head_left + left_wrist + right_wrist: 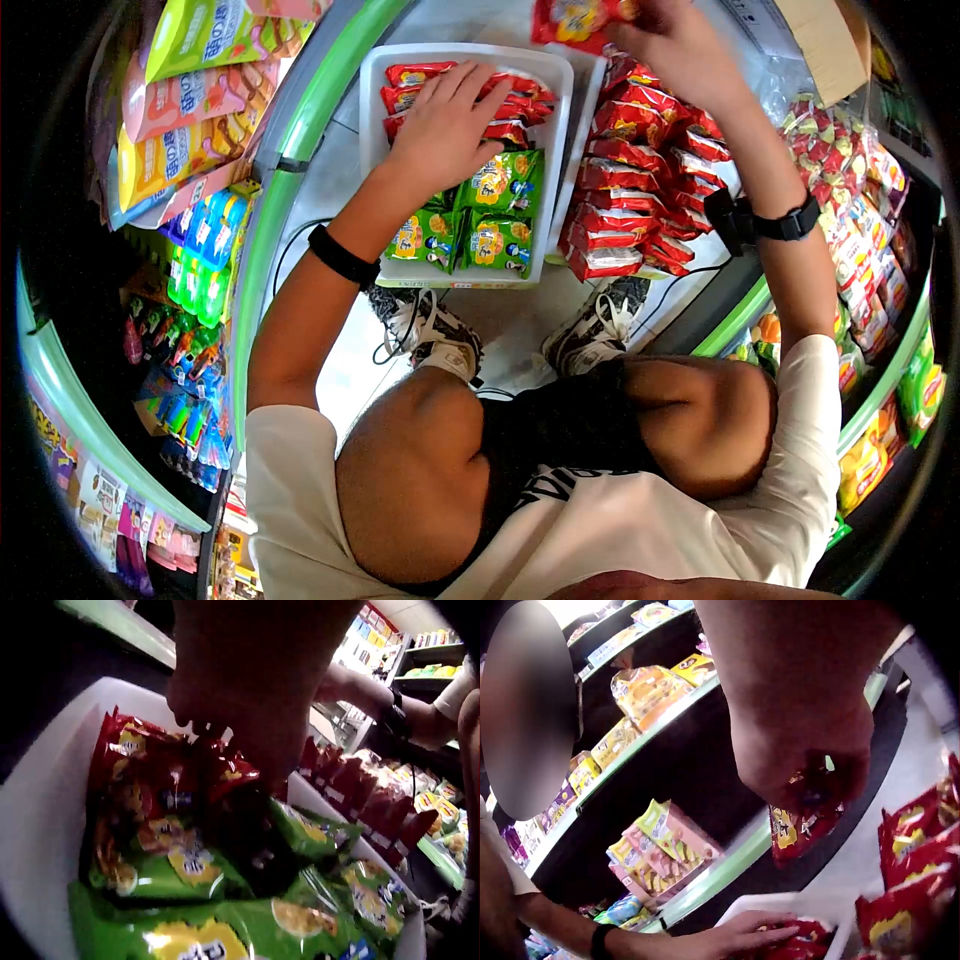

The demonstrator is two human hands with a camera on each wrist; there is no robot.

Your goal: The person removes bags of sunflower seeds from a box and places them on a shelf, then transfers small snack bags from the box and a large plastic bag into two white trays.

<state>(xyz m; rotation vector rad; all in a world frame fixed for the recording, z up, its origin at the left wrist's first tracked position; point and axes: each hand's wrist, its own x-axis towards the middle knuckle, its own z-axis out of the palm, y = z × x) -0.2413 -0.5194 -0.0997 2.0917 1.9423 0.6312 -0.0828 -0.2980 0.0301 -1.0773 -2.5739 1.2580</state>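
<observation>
My left hand (445, 130) lies with extended fingers over a row of red snack packets (415, 75) in the white bin (565, 120). Green snack packets (497, 242) fill the near half of that bin, partly under the wrist. Up at the top of the head view, my right hand (685, 60) pinches a red snack packet (572, 20). This packet (802, 836) hangs from the fingers in the right wrist view, above the bin and off to its far side. Below the right arm, many upright red packets (612, 225) stand in rows.
Shelves with green edges (315, 85) curve around on both sides. Pastel snack bags (200, 95) and small bottles (200, 250) sit at the left, bagged snacks (865, 240) at the right. A cardboard box (825, 45) is at upper right. Black cables (690, 275) run near the shoes (600, 325).
</observation>
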